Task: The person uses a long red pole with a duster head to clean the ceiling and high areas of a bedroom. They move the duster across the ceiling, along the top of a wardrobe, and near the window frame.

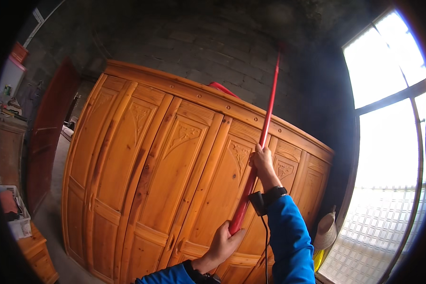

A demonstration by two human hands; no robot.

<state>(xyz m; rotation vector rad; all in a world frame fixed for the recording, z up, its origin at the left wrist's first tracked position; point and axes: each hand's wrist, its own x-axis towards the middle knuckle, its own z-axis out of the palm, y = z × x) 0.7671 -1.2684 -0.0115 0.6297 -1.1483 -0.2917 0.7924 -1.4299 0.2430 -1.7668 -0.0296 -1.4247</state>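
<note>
A long red pole (269,106) slants upward in front of a wooden wardrobe (174,152). Its far end reaches the dark upper part of the block wall, where a reddish tip is too dim to make out. My left hand (222,245) wraps around the pole's lower end. Higher up, my right hand (262,161) is closed around the shaft, with a black strap and a small black device (257,203) at the wrist. A black cable (266,245) hangs from that device. The wardrobe's tall doors bear carved panels, and all those in view look closed.
A red item (223,88) lies on top of the wardrobe. To the right is a bright window (387,142), with a pale hat (325,230) hanging beside it. At left stand a dark red door (51,131) and a white basket (20,227) on a wooden cabinet (39,254).
</note>
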